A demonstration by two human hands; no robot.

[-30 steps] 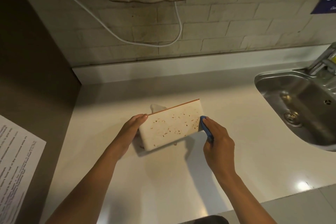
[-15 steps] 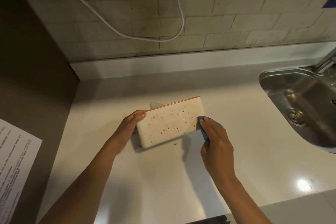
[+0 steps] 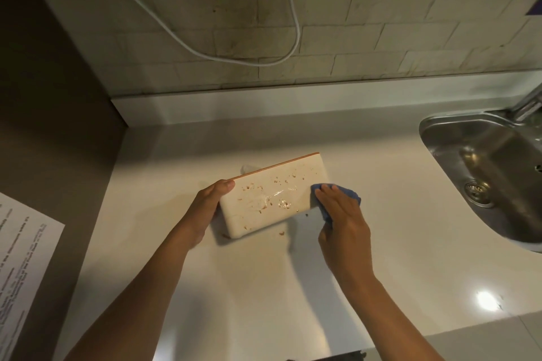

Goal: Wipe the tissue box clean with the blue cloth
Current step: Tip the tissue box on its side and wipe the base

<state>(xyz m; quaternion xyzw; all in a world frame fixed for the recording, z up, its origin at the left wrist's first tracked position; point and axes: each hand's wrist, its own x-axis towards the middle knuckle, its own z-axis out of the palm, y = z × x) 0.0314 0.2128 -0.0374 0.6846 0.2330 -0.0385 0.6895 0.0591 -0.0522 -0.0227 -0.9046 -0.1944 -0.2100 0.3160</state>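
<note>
Inspector: Where the pale stone countertop (image 3: 264, 287) meets the steel sink (image 3: 440, 138), what stands?

Clerk: A cream rectangular tissue box (image 3: 272, 196), crumb-spotted, tilted on its edge. The left hand (image 3: 205, 208) grips its left end; the right hand (image 3: 343, 214), fingers flat, presses a crumpled blue cloth (image 3: 349, 193) against its right end.

Cream tissue box (image 3: 272, 195), speckled with brown crumbs, stands tilted on the tabletop (image 3: 264, 287); crumpled blue cloth (image 3: 349, 195) touches its right end
</note>
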